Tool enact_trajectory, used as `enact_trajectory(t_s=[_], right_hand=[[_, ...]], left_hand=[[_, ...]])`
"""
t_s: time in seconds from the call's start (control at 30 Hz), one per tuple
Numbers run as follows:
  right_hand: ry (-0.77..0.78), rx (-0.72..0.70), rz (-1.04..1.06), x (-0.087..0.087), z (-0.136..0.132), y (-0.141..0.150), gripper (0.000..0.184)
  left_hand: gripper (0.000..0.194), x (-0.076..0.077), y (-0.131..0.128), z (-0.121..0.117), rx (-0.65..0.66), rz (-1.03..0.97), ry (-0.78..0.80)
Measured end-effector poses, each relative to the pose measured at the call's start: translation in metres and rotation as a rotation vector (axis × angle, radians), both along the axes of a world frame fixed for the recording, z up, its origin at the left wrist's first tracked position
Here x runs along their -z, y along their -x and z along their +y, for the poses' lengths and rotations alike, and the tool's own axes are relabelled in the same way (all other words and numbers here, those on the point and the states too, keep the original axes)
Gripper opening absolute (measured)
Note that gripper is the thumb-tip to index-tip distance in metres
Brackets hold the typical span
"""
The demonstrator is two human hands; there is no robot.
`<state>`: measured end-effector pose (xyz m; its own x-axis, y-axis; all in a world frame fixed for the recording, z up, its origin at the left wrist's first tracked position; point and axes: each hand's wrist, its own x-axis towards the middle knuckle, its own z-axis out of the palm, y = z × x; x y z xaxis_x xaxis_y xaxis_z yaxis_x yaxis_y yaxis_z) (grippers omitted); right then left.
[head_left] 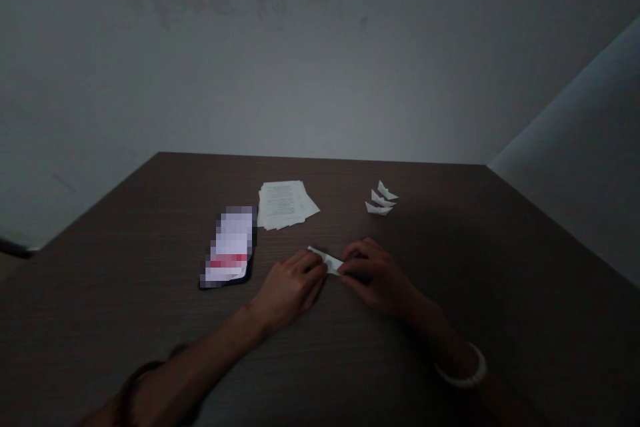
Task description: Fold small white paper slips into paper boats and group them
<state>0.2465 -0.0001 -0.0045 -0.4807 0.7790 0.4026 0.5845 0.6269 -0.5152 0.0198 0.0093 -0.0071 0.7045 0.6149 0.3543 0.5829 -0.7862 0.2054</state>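
A small folded piece of white paper (325,260) is pinched between my left hand (293,290) and my right hand (375,278), just above the dark wood table (150,307). Its ends stick out from both sets of fingers, and its middle is partly hidden by them. Beyond my right hand, a little way off, lie several small white folded paper boats (381,199) in a loose row. Neither hand touches them.
A stack of printed white sheets (287,205) lies at the far side of the table. To its left rests a phone (229,247) with a pixelated screen. A pale bangle (463,368) circles my right wrist. Walls stand behind the table's far edge.
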Motion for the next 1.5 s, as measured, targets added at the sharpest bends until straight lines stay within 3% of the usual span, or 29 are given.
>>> enact_trajectory(t_s=[0.97, 1.5], right_hand=[[0.008, 0.059, -0.135, -0.003, -0.001, 0.006, 0.008], [0.010, 0.118, -0.143, 0.000, -0.002, 0.007, 0.007]], left_hand=[[0.022, -0.015, 0.000, -0.003, 0.186, 0.154, 0.025], [0.031, -0.022, -0.004, -0.006, 0.205, 0.258, 0.045]])
